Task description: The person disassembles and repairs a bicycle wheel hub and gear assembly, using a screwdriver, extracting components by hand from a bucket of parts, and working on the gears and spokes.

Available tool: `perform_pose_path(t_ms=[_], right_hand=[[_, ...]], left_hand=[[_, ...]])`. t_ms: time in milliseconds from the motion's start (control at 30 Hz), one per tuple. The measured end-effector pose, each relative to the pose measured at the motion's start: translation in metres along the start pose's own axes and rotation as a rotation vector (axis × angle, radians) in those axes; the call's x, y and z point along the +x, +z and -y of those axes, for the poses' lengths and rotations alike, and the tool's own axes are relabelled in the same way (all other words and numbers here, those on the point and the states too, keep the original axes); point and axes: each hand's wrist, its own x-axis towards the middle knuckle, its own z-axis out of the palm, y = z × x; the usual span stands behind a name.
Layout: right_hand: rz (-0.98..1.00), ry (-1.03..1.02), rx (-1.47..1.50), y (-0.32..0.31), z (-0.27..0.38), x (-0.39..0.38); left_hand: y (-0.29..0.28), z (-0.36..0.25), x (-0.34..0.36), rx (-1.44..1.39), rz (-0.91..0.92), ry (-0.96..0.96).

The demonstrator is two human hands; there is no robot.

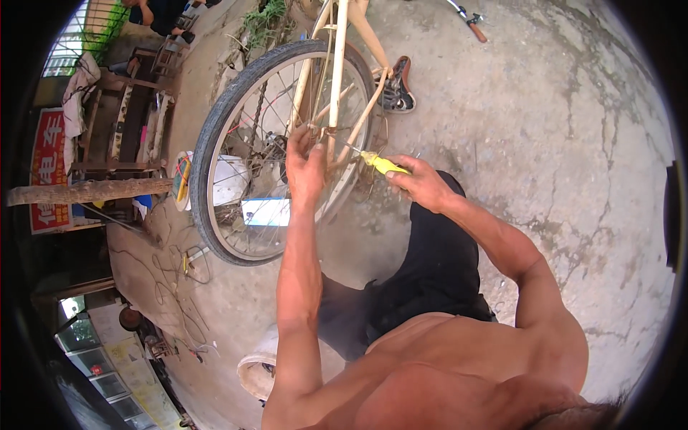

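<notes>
A cream-coloured bicycle frame [338, 68] stands in front of me with its spoked, black-tyred wheel [203, 147]. My right hand [424, 185] is closed around the yellow handle of a screwdriver [380, 163]. Its thin metal shaft points left, toward the lower end of a frame tube. At that spot my left hand [307, 170] reaches up beside the wheel, fingers curled in at the tube ends. What those fingers grip is too small and too hidden to tell.
A white-and-blue box [265, 211] shows behind the spokes. Near my left arm stands a pale bucket [256, 374]. Cables [168, 279] lie on the floor at left, and a wooden pole [93, 192] juts in. Beyond the frame rests a dark shoe [398, 89].
</notes>
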Motion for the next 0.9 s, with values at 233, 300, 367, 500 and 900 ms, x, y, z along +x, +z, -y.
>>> perform_pose_path(t_ms=[233,300,367,500,900], right_hand=[[0.094,0.2,0.239,-0.007,0.008,0.009],[0.322,0.486,0.853,-0.029,0.016,0.019],[0.349,0.506,0.861,-0.036,0.026,0.027],[0.27,0.537,0.752,-0.039,0.039,0.031],[-0.049,-0.22,-1.072,0.002,0.075,0.003]], left_hand=[[-0.012,0.004,0.005,0.087,0.089,-0.041],[-0.012,0.005,0.005,0.1,0.095,-0.024],[-0.011,0.005,0.005,0.109,0.095,-0.019],[-0.008,0.0,0.0,0.107,0.1,0.01],[-0.01,-0.003,-0.004,0.13,0.078,0.038]])
